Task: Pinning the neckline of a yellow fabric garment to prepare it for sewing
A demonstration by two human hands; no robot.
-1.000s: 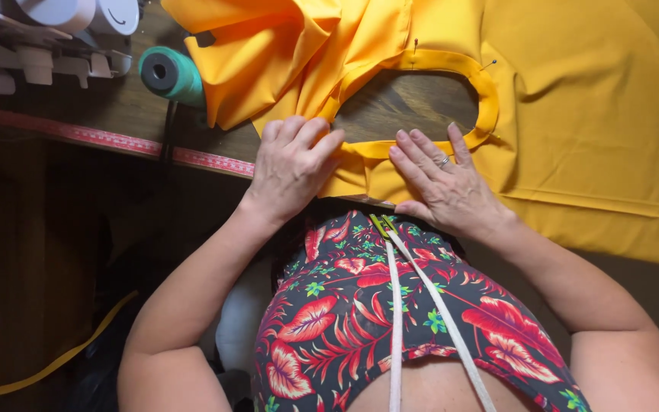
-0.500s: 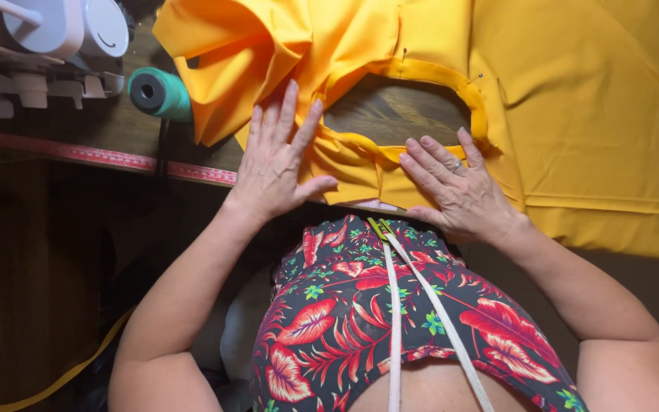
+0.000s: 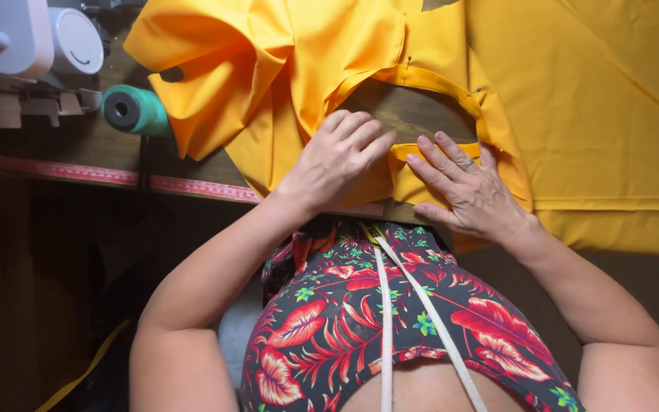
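Note:
Orange-yellow fabric (image 3: 573, 99) is spread over a wooden table (image 3: 101, 145), with a curved bound edge (image 3: 451, 84) forming a loop around bare wood. My left hand (image 3: 337, 156) lies on the fabric near the table's front edge, fingers curled and pressing down on a fold. My right hand (image 3: 470, 187) rests flat beside it, fingers spread on the narrow strip of the bound edge. The two hands nearly touch at the fingertips. A ring shows on my right hand.
A teal thread cone (image 3: 135, 109) lies on its side at the left. A white sewing machine (image 3: 32, 46) stands at the far left corner. A pink measuring tape (image 3: 116, 177) runs along the table's front edge. Another white tape (image 3: 390, 320) hangs from my neck over a floral garment.
My left hand has moved right across the fabric and curled its fingers. The right hand stays pressed on the bound edge. The view has shifted slightly.

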